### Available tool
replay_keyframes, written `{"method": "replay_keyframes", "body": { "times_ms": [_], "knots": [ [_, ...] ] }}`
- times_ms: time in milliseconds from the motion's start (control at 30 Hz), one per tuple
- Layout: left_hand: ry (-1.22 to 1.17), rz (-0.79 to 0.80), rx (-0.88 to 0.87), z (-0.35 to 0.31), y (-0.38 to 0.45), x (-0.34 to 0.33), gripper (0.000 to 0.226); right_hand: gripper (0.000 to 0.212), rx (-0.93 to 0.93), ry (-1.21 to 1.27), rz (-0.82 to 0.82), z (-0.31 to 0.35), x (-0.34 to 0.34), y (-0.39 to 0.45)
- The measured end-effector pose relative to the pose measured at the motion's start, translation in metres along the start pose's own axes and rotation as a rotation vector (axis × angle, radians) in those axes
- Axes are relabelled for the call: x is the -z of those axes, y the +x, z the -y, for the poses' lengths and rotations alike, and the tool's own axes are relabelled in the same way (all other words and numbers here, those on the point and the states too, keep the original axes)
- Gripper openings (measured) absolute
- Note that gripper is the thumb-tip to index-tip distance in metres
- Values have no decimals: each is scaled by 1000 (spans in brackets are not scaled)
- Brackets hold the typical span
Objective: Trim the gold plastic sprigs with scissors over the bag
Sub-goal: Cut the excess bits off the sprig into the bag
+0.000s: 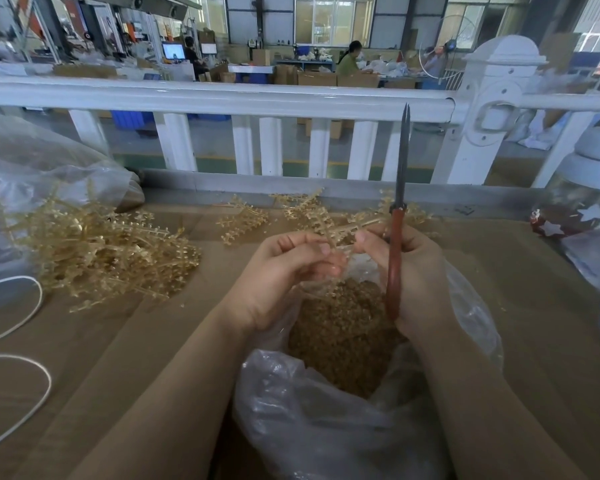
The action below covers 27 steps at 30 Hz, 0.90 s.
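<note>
Above the open clear plastic bag (pixel 326 427), both hands pinch one gold sprig (pixel 340 228). My left hand (pixel 278 278) grips its near end with curled fingers. My right hand (pixel 413 271) pinches the sprig's stem with thumb and fingertip while also holding the red-handled scissors (pixel 395 258), whose closed blades point straight up. Small gold trimmings (pixel 343 334) fill the bag beneath the hands.
A big heap of gold sprigs (pixel 97 251) lies on the brown table at left, with a few loose ones (pixel 243 216) farther back. White cord (pixel 21 341) loops at the left edge. Another plastic bag (pixel 32 174) sits far left, a white railing (pixel 222 98) behind.
</note>
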<state>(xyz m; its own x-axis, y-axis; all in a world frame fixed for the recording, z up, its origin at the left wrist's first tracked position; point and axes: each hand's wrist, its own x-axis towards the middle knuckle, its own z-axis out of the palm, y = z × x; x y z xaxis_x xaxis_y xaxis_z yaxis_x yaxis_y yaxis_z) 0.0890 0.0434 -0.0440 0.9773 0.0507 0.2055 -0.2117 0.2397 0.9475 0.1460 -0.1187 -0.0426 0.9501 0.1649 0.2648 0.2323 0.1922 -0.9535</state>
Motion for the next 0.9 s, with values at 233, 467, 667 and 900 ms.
{"method": "replay_keyframes", "body": {
  "times_ms": [233,467,667,900],
  "knots": [
    [-61,-23,54,-7,-1,-2,15,17,113,-165,-36,-7,-6,0],
    [-23,55,66,-7,-2,0,10,14,172,-224,-67,-11,-6,1],
    [-131,-91,-49,-7,0,8,11,40,174,-364,-87,-8,-7,-2],
    [-273,-225,-122,-8,3,17,24,67,198,-613,-2,-12,-8,-7]
  ]
}}
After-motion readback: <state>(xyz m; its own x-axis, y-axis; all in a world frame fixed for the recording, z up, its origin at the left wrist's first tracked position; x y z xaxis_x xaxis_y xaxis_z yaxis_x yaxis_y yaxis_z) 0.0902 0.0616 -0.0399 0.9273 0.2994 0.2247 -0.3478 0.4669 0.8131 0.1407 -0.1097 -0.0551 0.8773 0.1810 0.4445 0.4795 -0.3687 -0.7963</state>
